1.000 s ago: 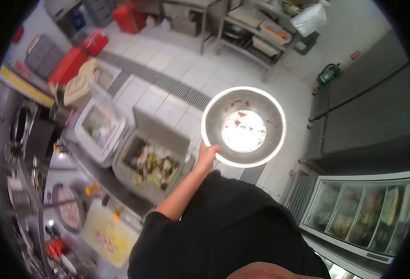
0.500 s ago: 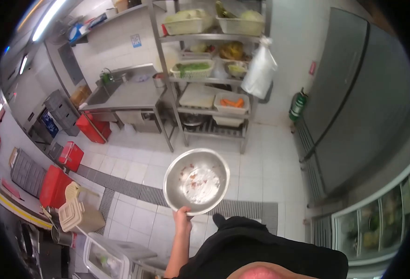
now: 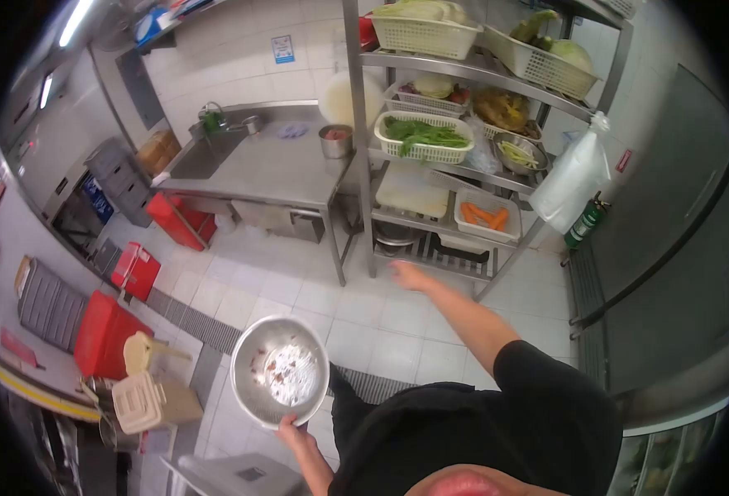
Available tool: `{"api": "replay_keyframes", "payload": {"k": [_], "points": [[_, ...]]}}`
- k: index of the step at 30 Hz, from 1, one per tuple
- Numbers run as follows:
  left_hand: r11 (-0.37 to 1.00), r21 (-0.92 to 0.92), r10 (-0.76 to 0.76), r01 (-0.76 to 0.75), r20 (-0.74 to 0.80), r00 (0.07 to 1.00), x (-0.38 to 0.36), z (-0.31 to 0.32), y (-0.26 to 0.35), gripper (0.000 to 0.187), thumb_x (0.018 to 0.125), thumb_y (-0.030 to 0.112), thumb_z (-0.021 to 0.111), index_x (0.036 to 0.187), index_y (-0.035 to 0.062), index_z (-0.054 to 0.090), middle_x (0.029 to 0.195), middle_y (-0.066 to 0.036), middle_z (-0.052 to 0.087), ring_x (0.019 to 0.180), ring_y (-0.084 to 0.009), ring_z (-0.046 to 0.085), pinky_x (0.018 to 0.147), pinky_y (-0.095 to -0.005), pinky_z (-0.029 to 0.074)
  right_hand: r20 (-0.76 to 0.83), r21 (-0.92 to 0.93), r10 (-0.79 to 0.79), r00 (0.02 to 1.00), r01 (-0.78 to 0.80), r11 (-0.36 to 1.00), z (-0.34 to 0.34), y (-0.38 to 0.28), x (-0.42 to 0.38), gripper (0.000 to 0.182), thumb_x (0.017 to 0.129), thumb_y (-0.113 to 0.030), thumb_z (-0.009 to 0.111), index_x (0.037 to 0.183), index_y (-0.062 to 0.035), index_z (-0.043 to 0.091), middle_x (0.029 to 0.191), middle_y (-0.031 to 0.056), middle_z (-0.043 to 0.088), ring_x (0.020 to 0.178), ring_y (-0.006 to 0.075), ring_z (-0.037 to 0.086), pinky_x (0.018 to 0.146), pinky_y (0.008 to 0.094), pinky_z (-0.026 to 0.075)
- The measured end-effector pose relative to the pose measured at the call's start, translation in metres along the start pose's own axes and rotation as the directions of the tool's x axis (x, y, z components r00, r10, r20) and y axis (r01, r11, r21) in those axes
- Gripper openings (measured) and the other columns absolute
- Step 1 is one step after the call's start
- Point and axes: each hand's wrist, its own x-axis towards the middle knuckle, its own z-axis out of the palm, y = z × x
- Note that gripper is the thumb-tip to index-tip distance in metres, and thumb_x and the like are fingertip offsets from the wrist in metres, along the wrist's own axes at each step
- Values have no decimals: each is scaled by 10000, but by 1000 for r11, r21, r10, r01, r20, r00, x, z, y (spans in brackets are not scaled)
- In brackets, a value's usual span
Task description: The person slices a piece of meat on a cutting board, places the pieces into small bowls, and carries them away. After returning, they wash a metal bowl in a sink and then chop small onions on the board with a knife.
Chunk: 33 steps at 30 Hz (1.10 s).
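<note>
My left hand [image 3: 292, 430] grips the near rim of a wide stainless steel bowl [image 3: 253, 384]. Small reddish-brown scraps are scattered over the bowl's shiny bottom. The bowl is held in the air, above the tiled floor, its inside turned up toward me. My right hand [image 3: 410, 275] is stretched out ahead with nothing seen in it, its fingers loosely extended. It overlaps the foot of the metal shelf rack [image 3: 370, 236] in this view, nearest to the dark pots [image 3: 397, 236] on the bottom shelf.
Ahead left stands a steel sink table [image 3: 257, 169] with a metal pot [image 3: 336, 142]. The rack carries baskets of greens [image 3: 422, 132], a tray of carrots [image 3: 484, 217] and a hanging white bag [image 3: 571, 183]. Red bins [image 3: 106, 335] and a beige bin [image 3: 153, 405] line the left.
The view has moved closer to the rack and sink table. My right hand has come into view, reaching forward. The bowl, still in my left hand, now appears lower and further left.
</note>
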Motion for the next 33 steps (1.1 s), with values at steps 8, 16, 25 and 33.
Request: {"api": "replay_keyframes", "payload": {"k": [8,16,25,33], "points": [[1000,-7,15,-15,47,999,230,141,134,596,719,26,549,1295,-124,516,1282,-239,583,1042,-368,669,819,-440,632,185,-85,101,978,-86,993,92,-80,156,524,927,-311,706,1372,-61,591,1343,206,642,1267,376,597,1069,460,479],[994,43,94,-99,116,989,369,324,273,660,731,-14,568,1377,-94,463,1301,-204,576,1115,-328,633,867,-403,576,-327,-280,299,896,-394,876,62,-76,260,503,977,-317,622,1384,-24,582,1489,256,516,1411,427,459,1174,508,386],[996,84,-21,7,168,986,578,447,334,542,754,-35,586,1282,-122,501,1255,-190,583,1096,-341,627,930,-444,580,-440,-534,341,830,-548,645,71,-70,475,639,1018,-382,532,1548,-50,405,1635,218,327,1537,390,253,1217,558,261],[961,194,157,-196,201,967,692,548,403,526,734,-58,543,1253,-143,536,1128,-185,632,1010,-284,647,847,-396,546,-522,-420,489,699,-709,566,207,-114,786,768,1045,-553,378,1625,-59,279,1689,203,248,1571,410,161,1253,592,93]]}}
